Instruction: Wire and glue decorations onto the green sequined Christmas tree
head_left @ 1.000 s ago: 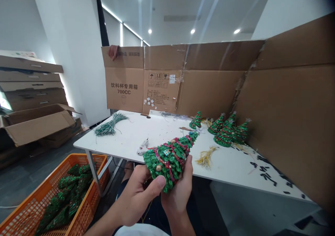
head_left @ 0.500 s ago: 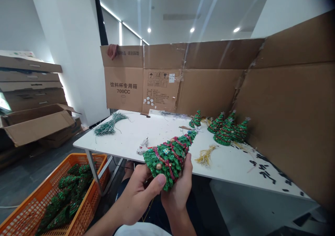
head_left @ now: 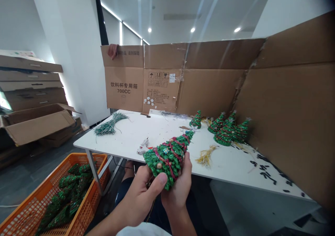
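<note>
A left hand (head_left: 140,190) closes on the wide lower end of a decorated tree (head_left: 170,155), thumb pressed flat near the bottom edge, fingers largely hidden beneath, while a right hand (head_left: 180,187) cups its right side and underside. The cone-shaped tree, thick with glossy green tinsel-like tufts, lies tilted between both hands, its broad base near and to the left, its narrow tip pointing far and to the right, beyond the fingers. Glittery red garland winds around it among round gold baubles, and a pale star (head_left: 194,128) caps the tip. The tree is held over the near edge of a smooth white table (head_left: 131,126), just beside a white glue gun (head_left: 142,147) on its left. To the right lies a loose bundle of yellow strands (head_left: 206,156); at far left, a sheaf of thin green wires (head_left: 110,124). A small upright tree (head_left: 195,119) and a cluster of similar trees (head_left: 227,131) stand at far right, before creased brown cardboard (head_left: 209,89). At near left, an orange plastic lattice basket (head_left: 28,203) holds more green tinsel cones (head_left: 65,197)
</note>
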The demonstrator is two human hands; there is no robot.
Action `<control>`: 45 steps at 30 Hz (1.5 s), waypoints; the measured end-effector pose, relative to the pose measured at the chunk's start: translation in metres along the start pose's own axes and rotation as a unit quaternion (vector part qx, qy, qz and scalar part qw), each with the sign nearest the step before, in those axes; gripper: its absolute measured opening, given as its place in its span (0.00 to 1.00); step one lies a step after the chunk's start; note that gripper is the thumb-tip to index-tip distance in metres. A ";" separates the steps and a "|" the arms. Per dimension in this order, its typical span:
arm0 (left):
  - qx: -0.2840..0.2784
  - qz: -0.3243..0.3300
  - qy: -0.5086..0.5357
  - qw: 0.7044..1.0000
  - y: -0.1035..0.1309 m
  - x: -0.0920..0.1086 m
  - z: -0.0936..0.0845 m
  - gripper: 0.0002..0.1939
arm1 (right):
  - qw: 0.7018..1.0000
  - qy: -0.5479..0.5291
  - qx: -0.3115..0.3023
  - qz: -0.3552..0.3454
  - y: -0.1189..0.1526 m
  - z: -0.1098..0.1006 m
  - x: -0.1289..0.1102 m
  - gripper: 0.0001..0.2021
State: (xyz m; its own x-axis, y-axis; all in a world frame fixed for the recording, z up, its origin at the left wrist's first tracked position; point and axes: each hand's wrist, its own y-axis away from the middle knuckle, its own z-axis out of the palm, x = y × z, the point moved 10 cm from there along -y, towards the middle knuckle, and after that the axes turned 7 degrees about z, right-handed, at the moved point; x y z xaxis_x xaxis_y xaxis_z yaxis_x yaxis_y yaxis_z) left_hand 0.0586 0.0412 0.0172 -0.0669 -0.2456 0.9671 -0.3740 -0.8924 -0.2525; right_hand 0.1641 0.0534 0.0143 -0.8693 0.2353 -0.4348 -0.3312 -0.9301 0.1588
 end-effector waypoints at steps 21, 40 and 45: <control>0.044 -0.013 0.042 0.998 -0.004 -0.008 -0.002 0.38 | 0.999 0.013 -0.016 0.049 -0.007 0.002 0.010 0.24; 0.012 -0.006 0.012 1.000 -0.003 -0.004 -0.002 0.31 | 1.000 -0.004 0.016 0.011 -0.005 -0.003 0.001 0.26; 0.001 -0.001 -0.003 1.000 -0.004 -0.003 -0.001 0.29 | 1.000 -0.007 0.010 0.007 -0.004 -0.001 -0.002 0.26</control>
State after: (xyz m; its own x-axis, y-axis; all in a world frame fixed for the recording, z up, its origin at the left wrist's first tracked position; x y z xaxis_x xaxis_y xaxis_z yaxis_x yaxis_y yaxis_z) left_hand 0.0595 0.0454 0.0152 -0.0612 -0.2455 0.9675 -0.3725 -0.8936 -0.2503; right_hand 0.1669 0.0562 0.0138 -0.8792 0.2255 -0.4198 -0.3255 -0.9276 0.1833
